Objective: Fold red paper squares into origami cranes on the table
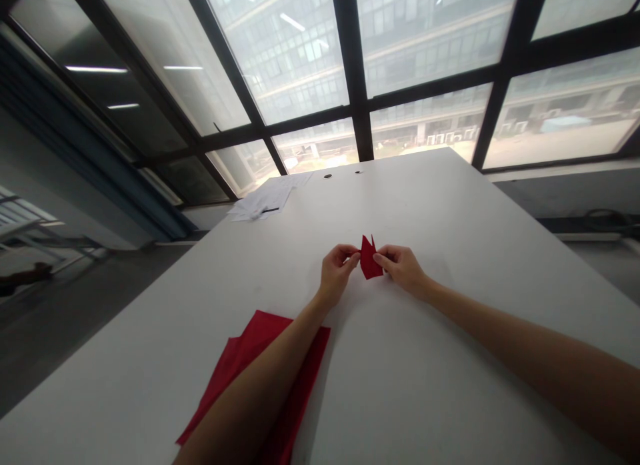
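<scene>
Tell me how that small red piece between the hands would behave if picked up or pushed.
The red piece holds its pointed shape upright, so it is probably somewhat stiff. Its narrow points look thin and might bend if pushed. Small and pinched between left hand and right hand, it is likely light.

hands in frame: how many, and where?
2: the left hand pinches the left side of the folded red paper; the right hand pinches its right side. No others show.

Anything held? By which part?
A folded red paper, pinched at its left edge by the left hand and at its right side by the right hand.
</scene>
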Available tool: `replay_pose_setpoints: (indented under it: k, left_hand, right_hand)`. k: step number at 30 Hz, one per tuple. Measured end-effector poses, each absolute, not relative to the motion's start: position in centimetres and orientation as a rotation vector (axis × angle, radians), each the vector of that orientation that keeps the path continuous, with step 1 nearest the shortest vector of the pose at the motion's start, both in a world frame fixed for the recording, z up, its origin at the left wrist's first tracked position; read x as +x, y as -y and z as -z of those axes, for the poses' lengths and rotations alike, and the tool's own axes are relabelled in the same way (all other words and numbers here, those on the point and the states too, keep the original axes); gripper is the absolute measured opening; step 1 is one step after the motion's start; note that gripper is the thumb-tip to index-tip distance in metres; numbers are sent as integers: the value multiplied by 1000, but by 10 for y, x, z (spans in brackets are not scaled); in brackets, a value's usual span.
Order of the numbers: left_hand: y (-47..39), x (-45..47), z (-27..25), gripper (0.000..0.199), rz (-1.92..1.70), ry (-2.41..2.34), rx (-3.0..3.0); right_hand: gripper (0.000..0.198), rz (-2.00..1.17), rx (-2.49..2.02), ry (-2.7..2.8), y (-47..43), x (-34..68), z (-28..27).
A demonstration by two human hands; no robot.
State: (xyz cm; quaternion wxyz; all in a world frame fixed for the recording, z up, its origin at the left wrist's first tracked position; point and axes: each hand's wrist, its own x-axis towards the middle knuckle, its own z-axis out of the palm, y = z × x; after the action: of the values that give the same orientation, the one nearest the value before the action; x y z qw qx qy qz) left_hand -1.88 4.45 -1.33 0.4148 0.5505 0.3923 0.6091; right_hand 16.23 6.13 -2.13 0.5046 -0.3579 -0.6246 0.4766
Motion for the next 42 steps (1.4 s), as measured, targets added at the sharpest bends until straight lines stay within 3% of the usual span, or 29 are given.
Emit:
replay_pose_setpoints:
  k: [18, 32, 38, 42]
  left_hand:
    - [-46, -15, 11, 28, -1469, -885, 1066]
    - [-45, -15, 13, 31, -1493, -937, 1142]
    - [-41, -10, 8, 44, -1347, -936, 1171]
    - [-39, -9, 10, 33, -1342, -997, 1210]
  right_hand:
    - [22, -1018, -921, 1585, -59, 162, 23]
    - [23, -1032, -916, 1602, -58, 162, 20]
    - [27, -1034, -933, 1549, -62, 163, 24]
    - [27, -1044, -920, 1554, -63, 163, 26]
